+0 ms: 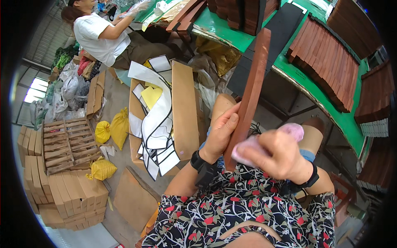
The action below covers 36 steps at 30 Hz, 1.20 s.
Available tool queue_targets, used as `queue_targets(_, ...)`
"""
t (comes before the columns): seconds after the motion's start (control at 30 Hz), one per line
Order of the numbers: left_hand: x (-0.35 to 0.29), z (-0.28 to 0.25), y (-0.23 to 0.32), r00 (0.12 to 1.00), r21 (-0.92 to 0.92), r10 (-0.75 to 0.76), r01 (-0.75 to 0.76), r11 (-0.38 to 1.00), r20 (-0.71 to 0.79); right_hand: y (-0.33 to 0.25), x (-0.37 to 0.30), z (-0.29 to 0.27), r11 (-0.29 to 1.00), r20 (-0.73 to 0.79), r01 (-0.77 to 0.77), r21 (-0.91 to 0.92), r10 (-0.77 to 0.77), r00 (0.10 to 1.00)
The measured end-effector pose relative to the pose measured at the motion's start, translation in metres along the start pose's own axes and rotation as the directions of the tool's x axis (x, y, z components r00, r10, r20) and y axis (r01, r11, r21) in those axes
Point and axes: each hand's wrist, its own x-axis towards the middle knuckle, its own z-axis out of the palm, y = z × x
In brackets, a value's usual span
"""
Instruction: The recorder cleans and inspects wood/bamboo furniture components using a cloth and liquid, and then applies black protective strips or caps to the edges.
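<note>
Wooden slat (252, 95) held at frame centre — cardboard box (185, 111) at left, green table's (351, 129) edge at right.
Slat is pinched by left hand (222, 134) — pink cloth (249, 150) is clutched in curled right hand (282, 155).

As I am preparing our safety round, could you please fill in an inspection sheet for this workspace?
Surface: green tabletop bearing stacked reddish-brown strips.
Things in hand: wooden piece, reddish-brown; pink cloth.
Clutter: open carton filled with white, dark-edged pieces; yellow bags.
Hands: left hand grips the wooden piece near its lower end; right hand holds the cloth beside that end.
Cables: thin dark strands behind the wooden piece; cannot tell whether they are cables.
Surroundings: co-worker in a white top; slatted pallet; stacked cartons.
</note>
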Motion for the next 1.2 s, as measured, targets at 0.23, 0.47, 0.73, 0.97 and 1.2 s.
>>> queue_targets(0.23, 0.004, 0.004, -0.004, 0.998, 0.014, -0.054, 0.054, 0.998, -0.032, -0.006, 0.0, -0.005, 0.992, 0.077, 0.122, -0.021, -0.12, 0.99)
queue_targets(0.47, 0.006, 0.01, -0.003, 0.994, 0.04, -0.067, 0.071, 0.997, -0.086, 0.01, 0.001, -0.005, 0.994, 0.012, 0.005, -0.105, -0.004, 1.0)
queue_targets(0.73, 0.006, 0.009, -0.009, 0.989, -0.098, -0.126, 0.118, 0.988, -0.078, 0.02, 0.006, -0.007, 0.992, 0.035, 0.01, -0.127, -0.006, 0.999)
queue_targets(0.97, 0.008, 0.004, -0.013, 0.992, -0.051, -0.109, 0.106, 0.993, -0.069, 0.03, 0.01, -0.008, 0.991, 0.041, -0.027, -0.129, 0.033, 0.999)
queue_targets(1.2, 0.009, 0.007, -0.012, 0.993, -0.131, -0.114, 0.112, 0.985, -0.009, 0.033, 0.01, -0.008, 0.998, 0.056, -0.04, -0.054, 0.043, 0.998)
